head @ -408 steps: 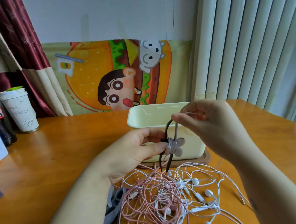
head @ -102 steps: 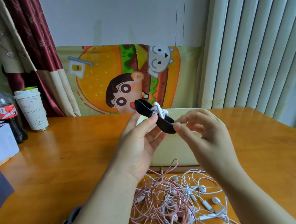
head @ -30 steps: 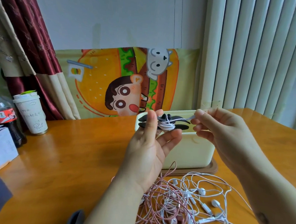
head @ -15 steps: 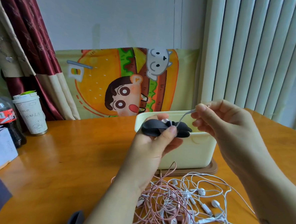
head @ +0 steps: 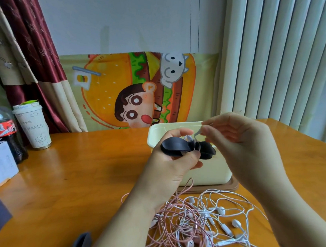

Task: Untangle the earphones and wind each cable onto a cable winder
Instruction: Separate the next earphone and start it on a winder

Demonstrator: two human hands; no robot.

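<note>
Behind left hand (head: 170, 166), half-hidden black winder (head: 174, 146)

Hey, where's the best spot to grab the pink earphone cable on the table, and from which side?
Probably pinch the pink earphone cable at its single loop arching toward the cream box, coming from above on the far side. That loop lies clear of the white earphones, while its other coils overlap them.

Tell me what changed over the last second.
The black cable winder in the left hand has folded shut over the wound white cable; the right hand still pinches the cable's free end, now nearer the winder. The tangled earphones and cream box stayed put.
</note>
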